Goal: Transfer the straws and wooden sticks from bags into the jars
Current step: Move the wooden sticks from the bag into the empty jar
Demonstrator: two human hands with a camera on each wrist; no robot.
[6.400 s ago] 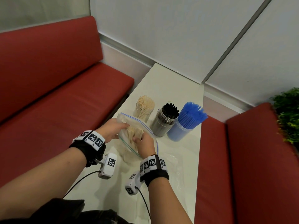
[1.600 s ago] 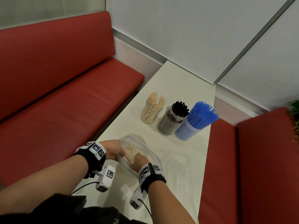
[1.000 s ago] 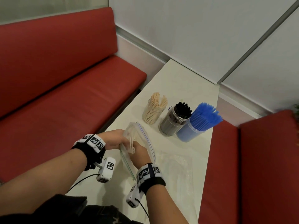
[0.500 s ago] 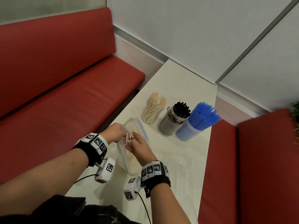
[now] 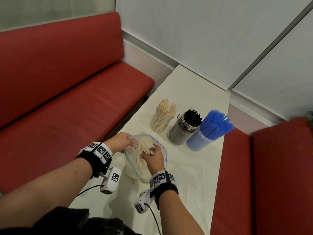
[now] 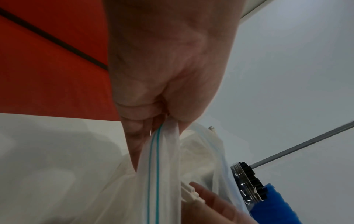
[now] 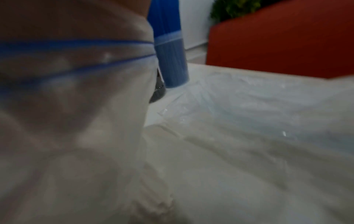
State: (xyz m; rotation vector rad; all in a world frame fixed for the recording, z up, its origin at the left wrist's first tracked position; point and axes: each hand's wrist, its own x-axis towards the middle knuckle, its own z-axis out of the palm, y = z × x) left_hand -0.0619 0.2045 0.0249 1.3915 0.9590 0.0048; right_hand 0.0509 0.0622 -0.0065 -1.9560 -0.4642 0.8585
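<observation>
A clear zip bag (image 5: 135, 168) of pale wooden sticks (image 5: 141, 150) stands on the white table (image 5: 191, 85). My left hand (image 5: 129, 141) pinches the bag's rim (image 6: 156, 145) and holds the mouth open. My right hand (image 5: 150, 153) is inside the mouth, fingers curled round a bundle of sticks, whose ends (image 6: 191, 194) show beside its fingers (image 6: 212, 203). Behind the bag stand three jars: one of pale sticks (image 5: 161, 120), one of black straws (image 5: 185, 129) and one of blue straws (image 5: 205, 136). In the right wrist view the bag's film (image 7: 76, 91) covers the hand.
An empty clear bag (image 5: 188, 175) lies flat on the table to the right of my right wrist. Red benches (image 5: 67, 99) flank the narrow table on both sides. Its far end reaches a grey wall (image 5: 203, 39).
The bag's mouth has spread wider and tipped towards me. My right hand has sunk lower into it, round a bundle of sticks. The jars have not moved.
</observation>
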